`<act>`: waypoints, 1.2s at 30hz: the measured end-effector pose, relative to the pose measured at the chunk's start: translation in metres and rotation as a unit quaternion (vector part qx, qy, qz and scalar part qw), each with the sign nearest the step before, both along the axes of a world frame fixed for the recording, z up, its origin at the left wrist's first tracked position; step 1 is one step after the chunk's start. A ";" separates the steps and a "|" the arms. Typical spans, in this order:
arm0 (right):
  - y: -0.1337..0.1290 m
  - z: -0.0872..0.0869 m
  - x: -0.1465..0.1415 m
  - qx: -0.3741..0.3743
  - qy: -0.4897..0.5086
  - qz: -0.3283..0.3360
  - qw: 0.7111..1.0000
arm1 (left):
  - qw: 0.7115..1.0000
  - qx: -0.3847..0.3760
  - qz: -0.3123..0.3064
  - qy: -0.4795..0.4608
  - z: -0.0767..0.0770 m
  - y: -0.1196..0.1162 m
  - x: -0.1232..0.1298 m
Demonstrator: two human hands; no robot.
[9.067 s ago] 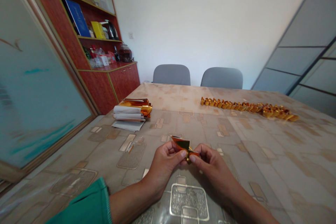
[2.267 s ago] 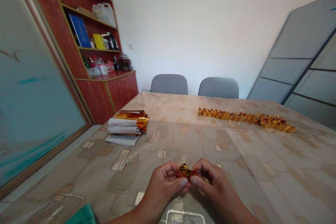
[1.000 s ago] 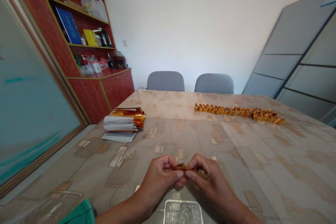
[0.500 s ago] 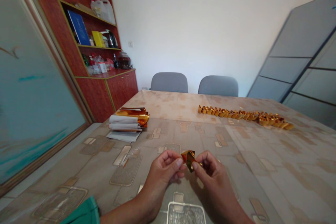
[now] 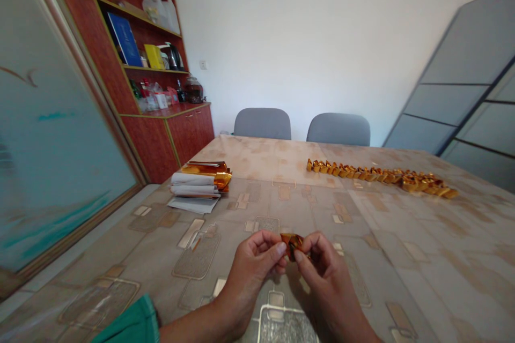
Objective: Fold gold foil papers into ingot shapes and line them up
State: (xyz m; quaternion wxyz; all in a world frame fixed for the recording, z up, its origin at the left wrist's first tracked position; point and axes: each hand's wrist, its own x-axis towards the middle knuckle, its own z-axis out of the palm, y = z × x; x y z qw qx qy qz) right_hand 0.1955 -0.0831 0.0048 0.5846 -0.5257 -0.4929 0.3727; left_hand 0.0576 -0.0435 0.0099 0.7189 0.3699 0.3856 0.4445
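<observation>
A small folded piece of gold foil paper (image 5: 292, 245) is held just above the table, between my two hands. My left hand (image 5: 257, 260) pinches its left end with thumb and fingers. At its right side, my right hand (image 5: 322, 265) grips it, the thumb pressed on the near face. Parts of the folds are hidden behind my fingertips. Farther left on the table lies a stack of gold and white-backed paper sheets (image 5: 201, 185). A long row of folded gold paper pieces (image 5: 362, 173) stretches across the far right of the table.
The table (image 5: 249, 153) wears a patterned cover. Two grey chairs (image 5: 262, 123) stand at its far edge, before a white wall. A red-brown cabinet (image 5: 191, 126) with shelves of bottles, a kettle and books is at the left, beside a frosted glass door (image 5: 52, 134).
Between my hands, the gold paper has turned and looks more compact, with my right fingers closer to my left. The whole view has shifted slightly.
</observation>
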 end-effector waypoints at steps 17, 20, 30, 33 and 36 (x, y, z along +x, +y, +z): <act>-0.004 -0.005 0.010 -0.068 0.244 0.228 0.940 | 0.986 -0.040 -0.149 -0.056 0.004 0.008 -0.014; -0.001 -0.008 0.013 -0.101 0.259 0.238 0.931 | 0.987 -0.031 -0.157 -0.033 0.006 0.009 -0.016; -0.003 -0.007 0.020 -0.157 0.344 0.331 0.864 | 0.959 -0.087 -0.252 -0.100 0.005 0.004 -0.018; -0.003 -0.004 0.022 -0.157 0.389 0.361 0.832 | 0.946 -0.111 -0.266 -0.148 0.007 0.003 -0.017; -0.004 -0.001 0.022 -0.149 0.413 0.357 0.824 | 0.938 -0.139 -0.262 -0.178 0.010 0.002 -0.017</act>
